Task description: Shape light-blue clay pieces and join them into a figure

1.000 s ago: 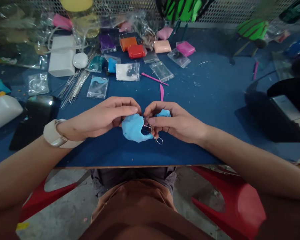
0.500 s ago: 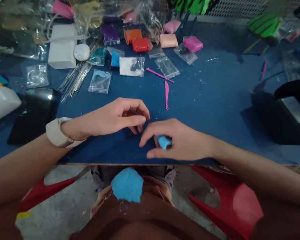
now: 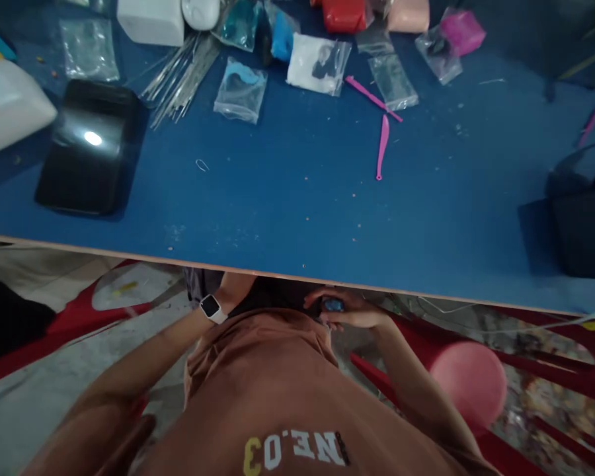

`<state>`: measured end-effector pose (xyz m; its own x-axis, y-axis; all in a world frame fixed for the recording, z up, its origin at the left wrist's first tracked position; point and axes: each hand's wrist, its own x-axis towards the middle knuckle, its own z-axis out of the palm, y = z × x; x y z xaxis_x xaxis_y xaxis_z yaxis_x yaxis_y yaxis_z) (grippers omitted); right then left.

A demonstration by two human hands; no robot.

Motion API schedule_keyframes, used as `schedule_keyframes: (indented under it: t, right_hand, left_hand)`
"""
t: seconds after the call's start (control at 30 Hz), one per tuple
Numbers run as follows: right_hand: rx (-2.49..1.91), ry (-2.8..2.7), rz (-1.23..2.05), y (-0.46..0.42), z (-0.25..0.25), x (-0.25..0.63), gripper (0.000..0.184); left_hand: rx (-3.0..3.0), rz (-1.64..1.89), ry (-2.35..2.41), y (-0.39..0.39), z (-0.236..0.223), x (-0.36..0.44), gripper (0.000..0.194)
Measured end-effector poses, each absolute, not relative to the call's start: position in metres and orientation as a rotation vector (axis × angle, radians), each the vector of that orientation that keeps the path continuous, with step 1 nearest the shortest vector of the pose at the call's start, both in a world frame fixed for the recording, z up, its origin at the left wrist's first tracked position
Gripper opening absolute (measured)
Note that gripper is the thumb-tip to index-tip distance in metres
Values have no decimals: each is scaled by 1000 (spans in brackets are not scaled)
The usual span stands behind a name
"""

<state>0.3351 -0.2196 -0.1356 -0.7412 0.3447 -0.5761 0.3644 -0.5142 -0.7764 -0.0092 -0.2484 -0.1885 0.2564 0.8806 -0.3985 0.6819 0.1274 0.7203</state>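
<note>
The left hand (image 3: 235, 287) is down below the edge of the blue table (image 3: 297, 198), in the lap. Only the wrist with its pale watch (image 3: 211, 308) and the heel of the hand show; the fingers are tucked under the table edge and behind the brown shirt (image 3: 272, 396), so I cannot tell whether they are curled, spread, or holding anything.

To the right of it, the right hand (image 3: 350, 311) also sits just under the table edge, palm turned up, fingers (image 3: 322, 301) loosely curled around a small lump of blue clay (image 3: 333, 305). The clay rests in the hollow of the fingers rather than being pinched hard.

Above the fingers, on the tabletop, lie a black phone (image 3: 92, 149) at the left, a bundle of metal wires (image 3: 181, 73), a clear bag with blue clay (image 3: 240, 89), and two pink modelling tools (image 3: 381, 142) further right. A red stool (image 3: 469, 383) stands beside the right forearm.

The risk I see: with so loose a cradle below the table, the soft lump could roll off the fingertips and fall to the gritty floor, picking up dirt, or smear onto the shirt if pressed against it.
</note>
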Motion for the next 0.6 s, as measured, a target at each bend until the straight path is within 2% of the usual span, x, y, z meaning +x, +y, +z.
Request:
schedule_keyframes:
  t: [0.1, 0.33, 0.43, 0.5, 0.6]
  right_hand:
    - [1053, 1481, -2600, -220, -152, 323, 59]
    - [873, 1430, -2644, -235, -147, 290, 65]
    - [773, 1436, -2648, -234, -120, 297, 60]
    - [604, 1689, -2615, -229, -88, 307, 45]
    - [233, 2199, -2630, -215, -30, 322, 55]
  left_hand:
    - [1632, 268, 1485, -246, -186, -24, 40]
    - [1763, 171, 1473, -262, -143, -40, 38]
    - [1833, 176, 1365, -270, -106, -28, 16]
    - [1822, 219, 1212, -273, -72, -19, 9]
    - [1499, 465, 712, -266, -12, -9, 31]
